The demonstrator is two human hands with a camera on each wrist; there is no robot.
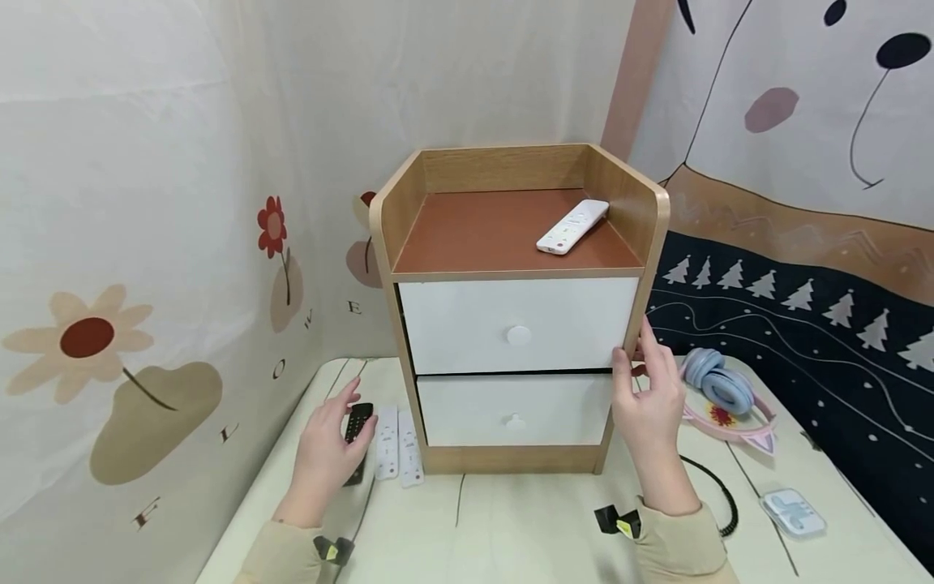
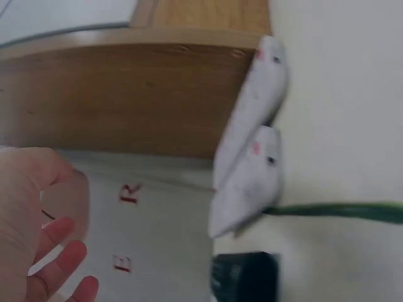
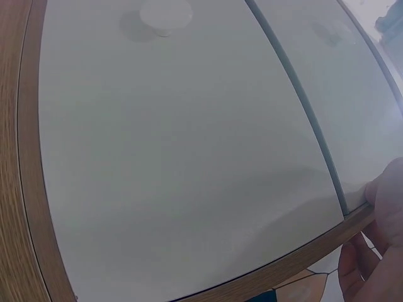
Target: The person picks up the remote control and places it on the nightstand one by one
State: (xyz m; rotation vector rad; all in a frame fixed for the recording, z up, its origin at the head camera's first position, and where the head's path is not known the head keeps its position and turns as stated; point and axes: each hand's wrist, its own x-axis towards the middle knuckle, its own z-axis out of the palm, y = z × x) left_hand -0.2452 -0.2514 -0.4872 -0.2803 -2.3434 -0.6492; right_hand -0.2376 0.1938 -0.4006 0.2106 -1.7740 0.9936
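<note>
A small wooden nightstand (image 1: 511, 459) with two white drawers stands upright on the pale surface. My right hand (image 1: 649, 397) holds its right side edge, thumb at the front by the gap between the drawers and fingers along the outer side. In the right wrist view the thumb and fingers (image 3: 384, 233) lie either side of that edge. My left hand (image 1: 332, 450) hovers left of the nightstand, fingers spread, overlapping a black remote (image 1: 357, 423) in the head view. The left wrist view shows the left fingers (image 2: 63, 261) holding nothing, apart from the black remote (image 2: 244, 277).
Two white remotes (image 1: 387, 444) lie against the nightstand's left side. Another white remote (image 1: 573, 227) rests on its brown top, inside a raised rim. At right are blue-and-pink headphones (image 1: 730, 391), a coiled black cable (image 1: 722, 491) and a clear earphone case (image 1: 794, 513). Printed curtains hang behind.
</note>
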